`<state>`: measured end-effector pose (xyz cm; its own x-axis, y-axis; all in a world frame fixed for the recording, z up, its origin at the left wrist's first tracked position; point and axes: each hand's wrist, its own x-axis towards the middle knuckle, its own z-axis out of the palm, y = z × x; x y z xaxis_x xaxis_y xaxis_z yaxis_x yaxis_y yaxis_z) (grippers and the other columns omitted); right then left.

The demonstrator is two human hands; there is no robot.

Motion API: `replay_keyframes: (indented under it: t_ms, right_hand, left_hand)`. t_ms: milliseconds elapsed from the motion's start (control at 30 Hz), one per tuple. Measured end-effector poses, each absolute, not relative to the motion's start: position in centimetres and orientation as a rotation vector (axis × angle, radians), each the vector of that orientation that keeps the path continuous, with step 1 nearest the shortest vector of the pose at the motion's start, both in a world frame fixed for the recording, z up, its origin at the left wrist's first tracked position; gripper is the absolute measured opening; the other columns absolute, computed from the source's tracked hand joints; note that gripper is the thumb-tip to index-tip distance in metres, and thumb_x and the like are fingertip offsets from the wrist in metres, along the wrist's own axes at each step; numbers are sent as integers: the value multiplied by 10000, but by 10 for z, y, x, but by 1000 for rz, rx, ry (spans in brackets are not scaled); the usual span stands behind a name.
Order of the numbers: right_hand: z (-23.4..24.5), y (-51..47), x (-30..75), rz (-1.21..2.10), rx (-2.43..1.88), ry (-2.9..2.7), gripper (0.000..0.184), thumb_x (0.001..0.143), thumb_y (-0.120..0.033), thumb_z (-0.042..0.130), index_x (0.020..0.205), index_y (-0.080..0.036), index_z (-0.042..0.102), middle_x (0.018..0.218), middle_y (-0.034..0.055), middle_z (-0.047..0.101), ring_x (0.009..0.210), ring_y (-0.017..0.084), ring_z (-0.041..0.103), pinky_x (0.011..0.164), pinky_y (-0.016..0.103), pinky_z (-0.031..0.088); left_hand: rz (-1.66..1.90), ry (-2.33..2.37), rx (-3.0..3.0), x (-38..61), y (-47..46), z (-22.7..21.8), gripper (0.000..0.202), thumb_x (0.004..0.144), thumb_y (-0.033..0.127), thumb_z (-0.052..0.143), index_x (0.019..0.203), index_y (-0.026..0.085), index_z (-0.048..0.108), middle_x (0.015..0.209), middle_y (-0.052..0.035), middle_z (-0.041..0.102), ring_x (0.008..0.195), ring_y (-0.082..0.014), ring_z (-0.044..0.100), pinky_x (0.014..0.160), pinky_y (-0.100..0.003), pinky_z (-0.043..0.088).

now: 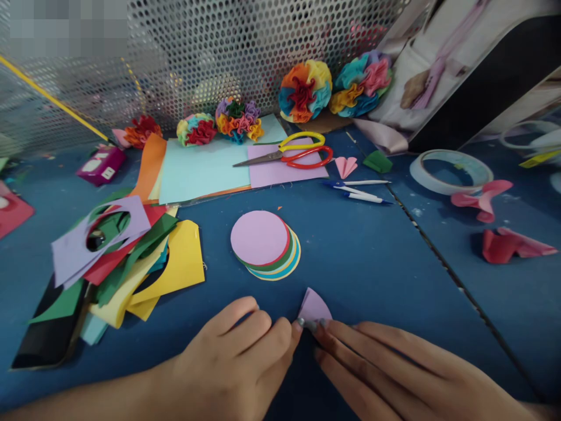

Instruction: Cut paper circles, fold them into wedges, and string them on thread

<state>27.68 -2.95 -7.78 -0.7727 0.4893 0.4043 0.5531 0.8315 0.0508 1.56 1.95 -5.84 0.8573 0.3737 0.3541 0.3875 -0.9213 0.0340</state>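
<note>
1. Head view: the folded lilac paper (316,305) sits between the two hands, just beyond their meeting fingertips; whether it rests flat on the blue table (372,251) is hard to tell.
2. Left hand (245,345): curled, pinching the paper at its near left edge.
3. Right hand (390,362): fingers stretched out, tips gripping the near right edge; neither hand is clearly nearer.
4. One corner points away from the person, the rounded edge facing right; fingers hide the near part, so its long axis stays unclear.
5. Beyond, slightly left and apart, lies the stack of paper circles (258,238).
</note>
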Motion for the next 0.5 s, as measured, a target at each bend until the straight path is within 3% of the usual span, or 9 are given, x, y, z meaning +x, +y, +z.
replay_keyframes:
  t_ms: [267, 400, 500]
  right_hand:
    - [-75, -23, 279, -120, -741, -2582, 501, 1086, -82, 228, 1151, -174, 716, 1139, 29, 807, 1116, 196, 686, 1009, 377, 471]
    - [-68, -3, 281, 90, -691, -2479, 376, 1076, -106, 345, 1060, -146, 719, 962, 39, 813, 932, 163, 709, 921, 331, 518]
    - [-65, 11, 282, 256, -675, -2463, 266, 1032, -89, 438, 1093, -151, 689, 964, 36, 791, 910, 148, 700, 870, 306, 536]
  left_hand:
    - [-439, -536, -3036, 11, 21, -58, 273, 1003, 141, 557, 1219, 88, 716, 1042, -63, 709, 898, -201, 560, 971, -383, 417]
    - [-522, -515, -3031, 12, 25, -58, 235, 999, 122, 554, 1168, 88, 714, 975, -55, 707, 839, -187, 574, 921, -373, 445]
    - [-573, -549, -3030, 14, 27, -58, 224, 999, 98, 530, 1122, 98, 717, 920, -46, 704, 811, -175, 578, 876, -354, 460]
